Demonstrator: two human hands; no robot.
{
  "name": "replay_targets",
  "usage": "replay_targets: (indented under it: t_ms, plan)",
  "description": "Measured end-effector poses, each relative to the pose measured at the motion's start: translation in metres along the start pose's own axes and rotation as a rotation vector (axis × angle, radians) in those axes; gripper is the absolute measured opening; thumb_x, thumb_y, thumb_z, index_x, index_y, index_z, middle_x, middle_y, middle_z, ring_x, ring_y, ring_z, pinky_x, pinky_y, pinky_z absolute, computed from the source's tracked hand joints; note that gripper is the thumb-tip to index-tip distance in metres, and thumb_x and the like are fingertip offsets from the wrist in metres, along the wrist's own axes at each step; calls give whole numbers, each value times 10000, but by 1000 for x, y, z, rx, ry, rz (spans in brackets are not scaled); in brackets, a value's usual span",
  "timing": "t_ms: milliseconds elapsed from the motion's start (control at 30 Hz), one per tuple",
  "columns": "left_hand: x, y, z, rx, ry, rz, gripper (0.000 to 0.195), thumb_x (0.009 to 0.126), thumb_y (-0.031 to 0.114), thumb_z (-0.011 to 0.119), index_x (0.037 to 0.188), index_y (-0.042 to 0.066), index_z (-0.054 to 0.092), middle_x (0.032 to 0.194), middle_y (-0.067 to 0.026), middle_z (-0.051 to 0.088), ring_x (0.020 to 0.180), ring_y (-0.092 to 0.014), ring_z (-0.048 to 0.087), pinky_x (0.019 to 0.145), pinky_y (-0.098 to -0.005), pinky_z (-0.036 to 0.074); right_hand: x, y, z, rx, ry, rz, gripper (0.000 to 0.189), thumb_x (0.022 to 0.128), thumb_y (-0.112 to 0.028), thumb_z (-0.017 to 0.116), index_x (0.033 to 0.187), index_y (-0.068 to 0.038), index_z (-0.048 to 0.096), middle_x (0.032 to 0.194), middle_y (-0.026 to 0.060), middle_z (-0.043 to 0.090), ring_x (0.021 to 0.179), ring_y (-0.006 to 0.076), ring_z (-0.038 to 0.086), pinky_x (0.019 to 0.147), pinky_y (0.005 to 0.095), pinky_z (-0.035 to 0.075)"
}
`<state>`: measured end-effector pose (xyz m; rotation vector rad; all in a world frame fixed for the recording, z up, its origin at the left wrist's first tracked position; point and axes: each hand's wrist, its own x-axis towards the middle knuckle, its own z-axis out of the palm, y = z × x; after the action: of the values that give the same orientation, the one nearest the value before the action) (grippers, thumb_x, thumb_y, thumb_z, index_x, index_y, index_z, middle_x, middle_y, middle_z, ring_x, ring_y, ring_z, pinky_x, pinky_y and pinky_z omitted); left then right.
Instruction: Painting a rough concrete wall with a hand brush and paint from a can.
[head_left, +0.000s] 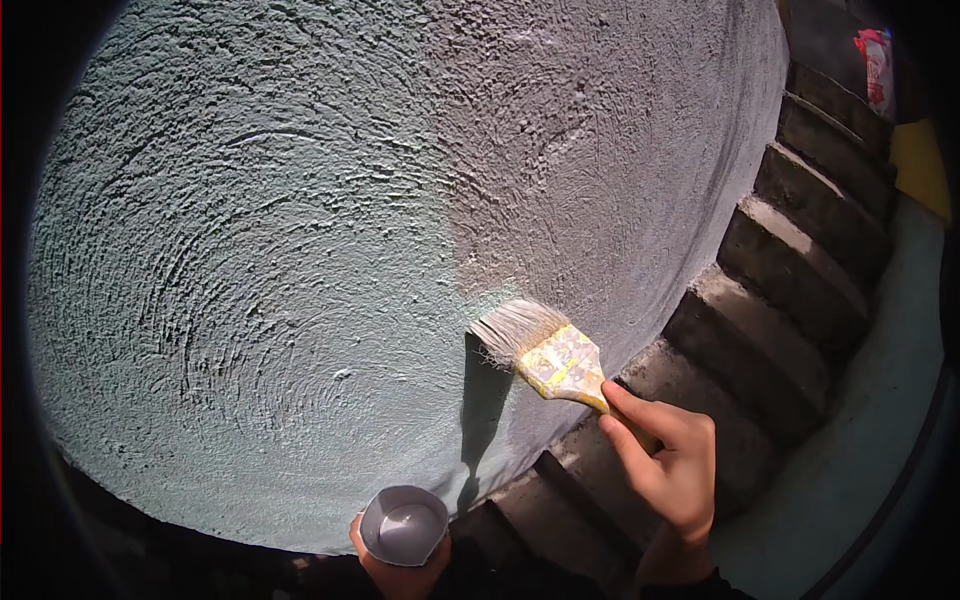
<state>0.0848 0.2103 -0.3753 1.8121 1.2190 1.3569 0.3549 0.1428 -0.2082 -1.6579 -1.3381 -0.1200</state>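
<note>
A wide paintbrush (559, 356) with paint-spattered ferrule is pinched at its handle by my right hand (671, 457), right of centre. Its pale bristles rest against a rough plastered wall (300, 225), at the border of a light green area on the left and a greyer area on the right. The brush's shadow falls on the wall below it. At the bottom, my left hand (397, 574) holds a round container (405, 525) with a grey inside, close to the wall's lower edge. What liquid is in the container I cannot tell.
Concrete steps (757, 330) run along the wall's right edge, partly in sun and mostly in shadow. Beyond them curves a green surface (862, 390). A yellow object (921, 169) and a red and white printed bag (876, 71) are at the upper right.
</note>
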Motion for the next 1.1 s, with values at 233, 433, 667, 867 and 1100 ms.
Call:
replay_targets:
  t_ms: [233, 433, 667, 867, 1100]
  plan:
    - [6, -22, 0, -270, 20, -149, 1080, 523, 176, 966, 1371, 6, 318, 1257, -158, 521, 1169, -272, 565, 996, -436, 482, 37, -28, 32, 53, 232, -75, 369, 844, 61, 720, 1211, 34, 690, 903, 141, 750, 745, 80, 638, 677, 194, 463]
    - [20, -23, 0, -251, 26, -102, 1079, 508, 178, 969, 1367, 11, 338, 1264, -153, 518, 1178, -264, 554, 1004, -429, 473, 35, -28, 21, 140, 421, -176, 385, 833, 74, 722, 1214, 31, 689, 762, 114, 685, 603, 85, 552, 565, 223, 423]
    - [22, -1, 8, -409, -121, -227, 676, 674, 197, 938, 1210, -75, 630, 1052, -154, 731, 955, -229, 712, 810, -357, 581, 24, -14, 29, 103, 402, -182, 416, 829, 67, 729, 1239, 11, 683, 687, 86, 626, 551, 80, 508, 521, 226, 403]
    - [26, 9, -2, 38, -292, -182, 588, 752, 216, 891, 1223, -39, 647, 1083, -162, 732, 987, -235, 713, 869, -356, 577, 4, -6, 40, 139, 221, -12, 380, 820, 57, 740, 1196, 14, 703, 607, 56, 543, 533, 61, 447, 511, 230, 362]
    - [30, 19, -3, -129, -559, -154, 492, 937, 173, 660, 1333, -84, 523, 1305, -237, 604, 1202, -318, 601, 1043, -446, 498, 11, -21, 7, 83, 302, -33, 376, 817, 3, 766, 1186, -53, 727, 665, 103, 634, 525, 145, 581, 516, 282, 458]
